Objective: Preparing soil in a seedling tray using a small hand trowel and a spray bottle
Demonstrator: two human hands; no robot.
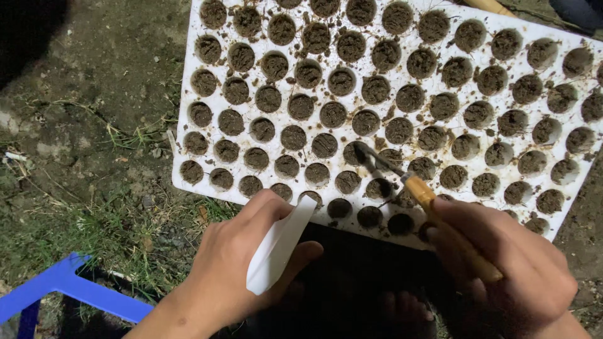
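Harsh frontal light, dark corners, sharp focus.

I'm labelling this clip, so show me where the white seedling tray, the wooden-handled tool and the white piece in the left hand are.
white seedling tray [188, 135]: head view, bare left rim.
wooden-handled tool [422, 191]: head view, upper end of its handle.
white piece [276, 248]: head view, its flat middle.

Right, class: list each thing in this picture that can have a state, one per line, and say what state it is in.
Seedling tray: flat on the ground, its round cells filled with soil, crumbs scattered on top.
Small fork tool: wooden-handled, tilted, tines down at a cell near the tray's front edge.
White plastic piece: held upright, off the tray.
Left hand: closed around the white piece.
Right hand: gripping the tool's handle.
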